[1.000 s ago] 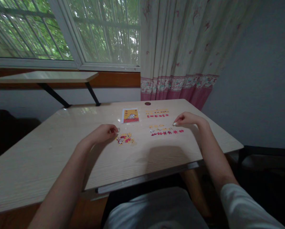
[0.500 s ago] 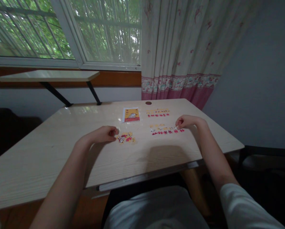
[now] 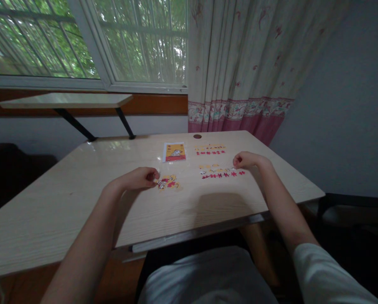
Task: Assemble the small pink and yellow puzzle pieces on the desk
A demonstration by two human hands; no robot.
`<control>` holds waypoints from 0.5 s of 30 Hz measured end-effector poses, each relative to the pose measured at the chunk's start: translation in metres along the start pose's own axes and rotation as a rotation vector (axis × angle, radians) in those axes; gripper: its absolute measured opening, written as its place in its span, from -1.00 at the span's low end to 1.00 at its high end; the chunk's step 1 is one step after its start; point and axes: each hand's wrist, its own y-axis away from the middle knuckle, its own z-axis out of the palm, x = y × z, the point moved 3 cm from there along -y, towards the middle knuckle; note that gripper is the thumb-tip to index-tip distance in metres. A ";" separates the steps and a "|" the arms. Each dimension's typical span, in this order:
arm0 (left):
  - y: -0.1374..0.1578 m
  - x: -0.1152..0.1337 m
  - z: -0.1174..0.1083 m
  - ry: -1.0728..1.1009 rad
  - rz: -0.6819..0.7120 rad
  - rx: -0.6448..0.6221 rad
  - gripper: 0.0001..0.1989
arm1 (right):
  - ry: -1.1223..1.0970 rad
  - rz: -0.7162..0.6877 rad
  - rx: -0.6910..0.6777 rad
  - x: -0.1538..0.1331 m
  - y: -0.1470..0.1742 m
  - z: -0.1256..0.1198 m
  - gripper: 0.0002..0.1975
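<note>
Small jigsaw puzzle pieces lie on the pale wooden desk. My left hand (image 3: 145,177) is at the left edge of a loose pile of yellow, red and white puzzle pieces (image 3: 169,183), its thumb and fingers pinched on a pale piece. On the right, my right hand (image 3: 246,160) has its fingertips closed on a small white puzzle piece (image 3: 233,168) at the end of a middle row. Just below runs a row of red puzzle pieces (image 3: 223,175). Behind these lies another group of yellow and red pieces (image 3: 210,150).
A picture card (image 3: 175,152) with a white animal on yellow and red lies behind the pile. A raised shelf (image 3: 65,100) on black legs stands at the back left. The desk (image 3: 81,211) has a round cable hole (image 3: 197,136) near the curtain (image 3: 233,109).
My left hand has edged slightly right towards the pile, and its fingertips have come closer together. My right hand stays almost where it was.
</note>
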 end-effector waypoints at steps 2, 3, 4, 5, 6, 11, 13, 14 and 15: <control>0.001 0.000 -0.001 -0.002 -0.003 0.014 -0.71 | 0.021 -0.006 0.022 -0.002 0.003 -0.002 -0.79; 0.001 0.000 -0.001 0.001 -0.002 0.023 -0.71 | 0.025 -0.013 0.040 -0.005 0.005 -0.003 -0.80; 0.001 0.001 -0.001 0.008 0.001 0.032 -0.71 | 0.027 -0.024 0.069 -0.010 0.007 -0.003 -0.80; 0.001 0.002 -0.001 0.015 0.008 0.042 -0.71 | 0.027 -0.040 0.111 -0.016 0.008 -0.004 -0.81; 0.001 0.004 -0.001 0.023 0.019 0.051 -0.71 | 0.027 -0.062 0.159 -0.024 0.009 -0.003 -0.81; -0.002 0.017 0.005 0.031 0.100 0.043 -0.68 | 0.089 -0.306 0.287 -0.088 0.011 0.016 -0.84; -0.005 0.019 0.008 0.035 0.125 0.035 -0.71 | 0.132 -0.417 0.296 -0.115 0.012 0.029 -0.85; -0.006 0.019 0.010 0.042 0.134 0.036 -0.73 | 0.150 -0.483 0.301 -0.128 0.013 0.037 -0.85; -0.007 0.018 0.011 0.052 0.141 0.038 -0.76 | 0.168 -0.544 0.314 -0.139 0.014 0.044 -0.85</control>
